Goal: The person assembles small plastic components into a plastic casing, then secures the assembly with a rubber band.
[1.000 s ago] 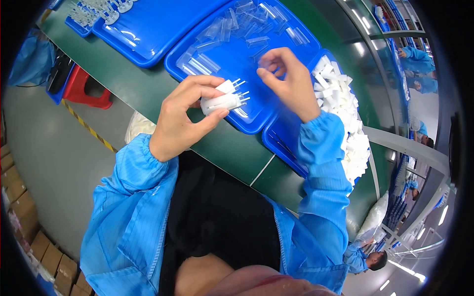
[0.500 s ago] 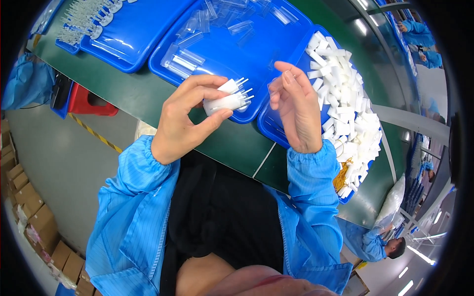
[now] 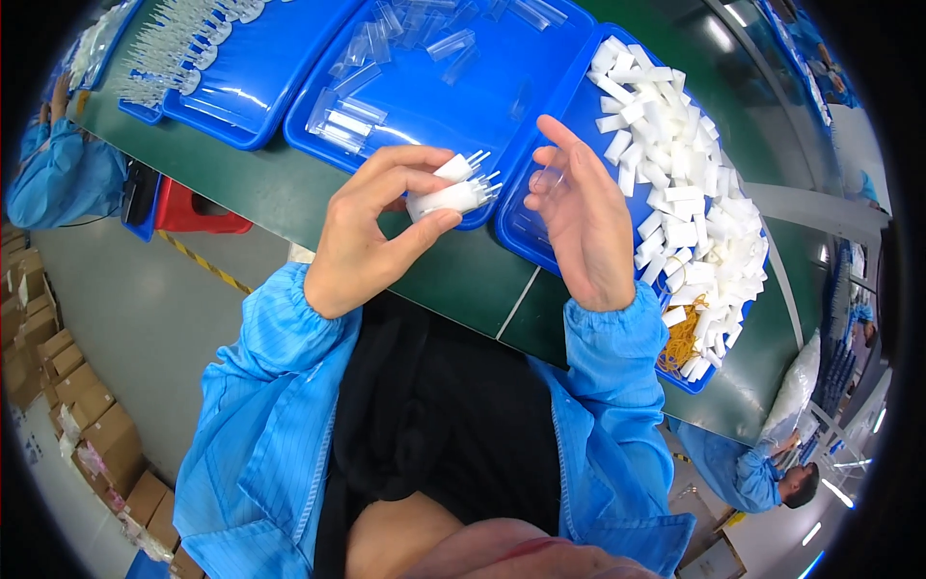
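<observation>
My left hand is closed around a bundle of white cylindrical pieces, gripped between thumb and fingers. Several thin white pins stick out of its right end. A little to the right, my right hand is raised with the index finger stretched and the other fingers curled. A small clear plastic piece shows faintly at those curled fingers; its full shape is hard to make out. Beyond the hands lies a blue tray with clear plastic sleeves scattered in it.
Right of my right hand, another blue tray holds a heap of white foam-like pieces and yellow rubber bands. At the far left, a blue tray has rows of pinned white parts. A red stool stands beside the green table.
The view has shifted slightly, so trays and table sit differently in the picture. Both hands keep nearly the same pose and the left still grips the white bundle.
</observation>
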Tool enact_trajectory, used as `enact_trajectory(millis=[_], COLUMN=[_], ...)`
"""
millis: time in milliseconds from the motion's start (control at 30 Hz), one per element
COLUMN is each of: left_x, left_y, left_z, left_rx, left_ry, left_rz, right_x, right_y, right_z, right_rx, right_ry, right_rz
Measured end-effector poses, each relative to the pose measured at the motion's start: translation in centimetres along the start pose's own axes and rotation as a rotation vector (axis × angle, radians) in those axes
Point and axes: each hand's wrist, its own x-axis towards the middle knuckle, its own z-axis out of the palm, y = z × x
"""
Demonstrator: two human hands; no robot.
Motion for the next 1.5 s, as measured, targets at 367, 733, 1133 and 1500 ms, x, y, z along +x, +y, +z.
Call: enact_trajectory(millis=[367, 733, 1133, 1500], left_x=[0.2, 0.2, 0.0, 0.0], left_y=[0.8, 1.3, 0.9, 0.9], left_z=[1.0, 1.4, 1.5, 2.1], left_rx=[-0.053, -0.127, -0.136, 0.002], left_ry=[-0.031, -0.036, 0.005, 0.123], left_rz=[-0.009, -0.085, -0.089, -0.044], right_x=[-1.2, -1.3, -1.4, -2.0], right_y=[0.9, 2.7, 2.6, 4.7], right_z=[1.0, 1.0, 0.8, 1.0], right_rx=[-0.260, -0.287, -0.279, -0.253], right_ry=[0.025, 0.027, -0.019, 0.031], right_rz=[-0.275, -0.434, -0.355, -0.425])
